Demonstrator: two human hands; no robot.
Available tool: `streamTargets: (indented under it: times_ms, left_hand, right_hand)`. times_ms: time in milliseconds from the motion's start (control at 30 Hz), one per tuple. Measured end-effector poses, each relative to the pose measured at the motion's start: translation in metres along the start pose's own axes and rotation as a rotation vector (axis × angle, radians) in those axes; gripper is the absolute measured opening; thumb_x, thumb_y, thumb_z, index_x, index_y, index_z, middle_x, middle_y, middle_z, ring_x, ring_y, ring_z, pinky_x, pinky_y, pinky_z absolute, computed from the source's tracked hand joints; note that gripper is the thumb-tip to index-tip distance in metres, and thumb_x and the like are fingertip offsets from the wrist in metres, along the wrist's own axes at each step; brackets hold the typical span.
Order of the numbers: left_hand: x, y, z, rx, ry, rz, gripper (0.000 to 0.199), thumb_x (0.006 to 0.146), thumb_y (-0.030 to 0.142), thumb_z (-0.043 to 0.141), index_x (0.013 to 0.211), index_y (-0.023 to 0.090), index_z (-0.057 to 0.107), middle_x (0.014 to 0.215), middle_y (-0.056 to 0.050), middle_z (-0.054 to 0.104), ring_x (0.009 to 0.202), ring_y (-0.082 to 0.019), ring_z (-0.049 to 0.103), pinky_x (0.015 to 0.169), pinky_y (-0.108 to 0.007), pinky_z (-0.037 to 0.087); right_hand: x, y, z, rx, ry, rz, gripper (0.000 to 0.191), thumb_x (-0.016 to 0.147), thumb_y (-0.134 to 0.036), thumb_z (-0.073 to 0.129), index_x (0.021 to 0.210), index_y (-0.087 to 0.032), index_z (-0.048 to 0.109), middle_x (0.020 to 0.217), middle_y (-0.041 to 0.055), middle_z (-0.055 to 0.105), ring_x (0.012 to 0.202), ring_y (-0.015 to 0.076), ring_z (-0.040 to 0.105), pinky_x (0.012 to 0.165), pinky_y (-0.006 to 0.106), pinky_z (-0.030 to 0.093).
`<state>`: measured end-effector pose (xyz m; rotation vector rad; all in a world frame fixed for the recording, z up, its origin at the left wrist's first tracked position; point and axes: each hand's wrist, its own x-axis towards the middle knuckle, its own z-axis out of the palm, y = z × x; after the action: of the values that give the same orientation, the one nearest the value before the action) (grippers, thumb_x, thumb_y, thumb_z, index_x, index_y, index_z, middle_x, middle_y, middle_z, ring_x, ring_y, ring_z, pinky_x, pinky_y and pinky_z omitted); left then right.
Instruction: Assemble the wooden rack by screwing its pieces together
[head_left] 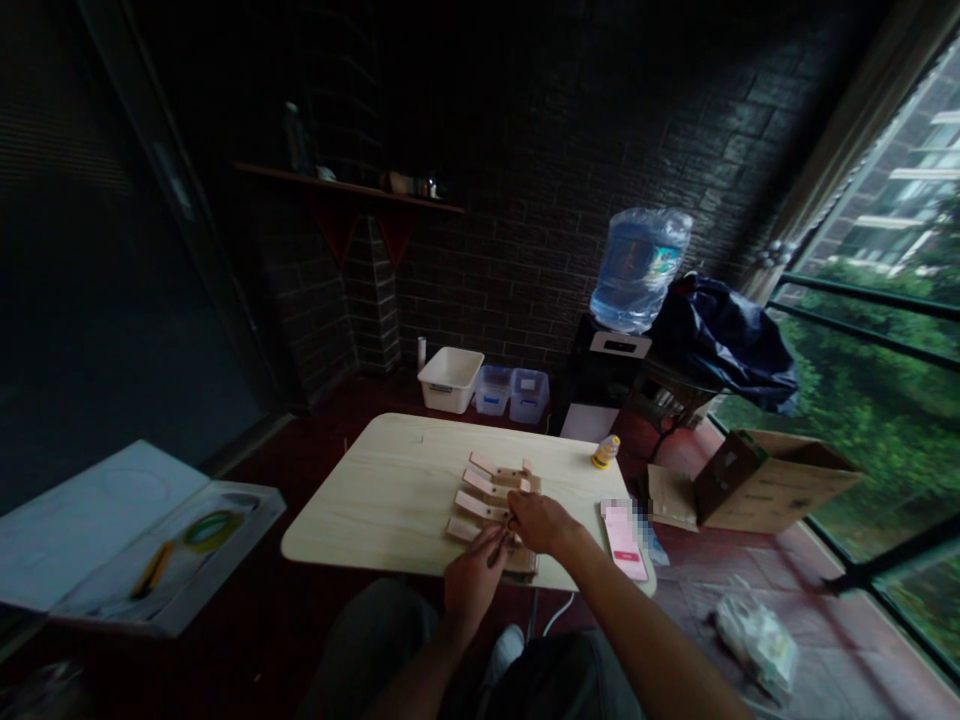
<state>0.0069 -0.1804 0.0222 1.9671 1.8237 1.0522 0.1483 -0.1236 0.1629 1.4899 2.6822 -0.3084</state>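
I'm bunching L hand (475, 580) & R hand (544, 520) narrow over the wooden rack (472, 504), which is lying under & just ahead of them on the table (375, 500); can't tell what they're gripping; it's looking light, stiff; prob. needing a side hold, off the 4 thin slats.

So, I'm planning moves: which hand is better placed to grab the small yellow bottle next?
Probably the right hand: it is nearer the small bottle, though busy at the wooden piece; the left hand is farther.

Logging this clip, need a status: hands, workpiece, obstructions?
Left hand and right hand on slatted wooden piece. Piece on table. Fingers hide contact point; phone beside right forearm.
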Motion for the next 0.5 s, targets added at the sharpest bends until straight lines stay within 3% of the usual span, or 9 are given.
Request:
streamTargets:
  times_ms: [233, 400, 500]
  left_hand:
    - [0.0004, -0.0053, 0.0045, -0.014, -0.013, -0.024, 0.029, 0.098, 0.034, 0.056, 0.122, 0.035, 0.073, 0.133, 0.004, 0.071, 0.113, -0.019, 0.072, 0.097, -0.028, 0.056]
    - [-0.0005, -0.0062, 0.0043, -0.002, -0.019, -0.002, 0.031, 0.099, 0.032, 0.055, 0.125, 0.033, 0.072, 0.136, 0.002, 0.069, 0.116, -0.019, 0.070, 0.100, -0.028, 0.055]
    - [-0.0010, -0.0056, 0.0043, 0.006, -0.010, 0.008, 0.031, 0.099, 0.032, 0.054, 0.124, 0.031, 0.072, 0.136, 0.001, 0.069, 0.116, -0.018, 0.071, 0.100, -0.028, 0.055]
  right_hand:
    - [-0.0049, -0.0054, -0.0081, -0.008, -0.010, 0.071, 0.034, 0.095, -0.030, 0.056, 0.123, -0.012, 0.062, 0.116, 0.0190, 0.073, 0.106, 0.0308, 0.071, 0.084, 0.038, 0.054]
    - [-0.0027, -0.0075, -0.0011, 0.012, 0.000, 0.065, 0.040, 0.097, -0.032, 0.052, 0.130, -0.009, 0.057, 0.126, 0.0220, 0.068, 0.108, 0.0315, 0.069, 0.084, 0.040, 0.053]
    - [-0.0038, -0.0066, 0.0000, 0.013, 0.003, 0.036, 0.040, 0.097, -0.030, 0.051, 0.133, -0.012, 0.053, 0.126, 0.0188, 0.068, 0.106, 0.0300, 0.068, 0.085, 0.040, 0.052]
